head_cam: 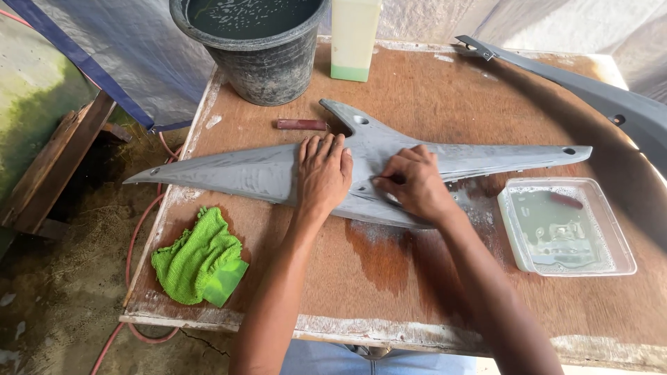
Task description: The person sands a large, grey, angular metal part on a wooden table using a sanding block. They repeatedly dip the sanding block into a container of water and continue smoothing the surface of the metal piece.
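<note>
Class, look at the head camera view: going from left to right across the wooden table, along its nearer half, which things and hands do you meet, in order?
Green cloth → left hand, flat on the long grey panel → right hand, fingers curled on the same panel → clear square tray of water.

- Your grey panel (264,170) lies flat across the wooden table, long and pointed, tapering left past the table edge and right to a holed tip.
- Its matte surface looks wet, with an upper fin carrying another hole.
</note>
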